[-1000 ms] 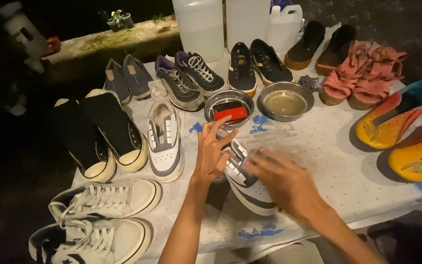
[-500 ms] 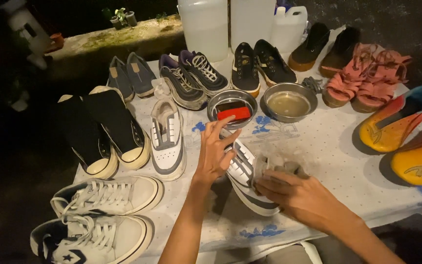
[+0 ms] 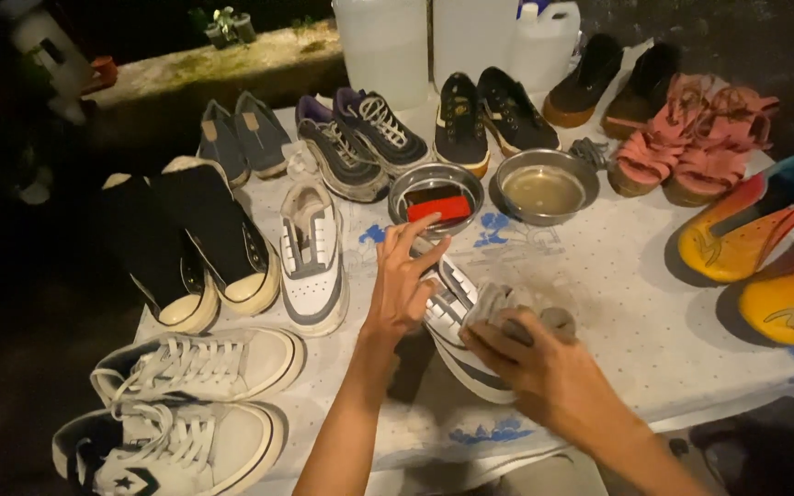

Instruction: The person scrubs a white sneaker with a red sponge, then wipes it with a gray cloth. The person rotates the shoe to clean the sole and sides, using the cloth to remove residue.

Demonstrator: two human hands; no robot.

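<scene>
At the near edge of the table (image 3: 618,303), left hand (image 3: 403,280) lies palm-down on a white sneaker with dark stripes (image 3: 457,326), fingers spread wide, forearm reaching up from below. Right hand (image 3: 530,354) is clenched around a grey cloth (image 3: 507,308), pressed against the same sneaker's side; wrist angled in from lower right.

Count: two steel bowls, one with a red-and-black sponge (image 3: 437,204), one with cloudy liquid (image 3: 544,188). One loose white sneaker (image 3: 312,257) left of the hand. Two black high-tops (image 3: 190,243). Two white lace-ups (image 3: 186,395) at lower left. Two grey slip-ons (image 3: 241,138), two grey-purple trainers (image 3: 356,142), two black-and-yellow sneakers (image 3: 484,115), two dark brown shoes (image 3: 613,78), two pink sandals (image 3: 691,138), two orange football boots (image 3: 765,257). Three translucent jugs (image 3: 457,41) at the far edge.
</scene>
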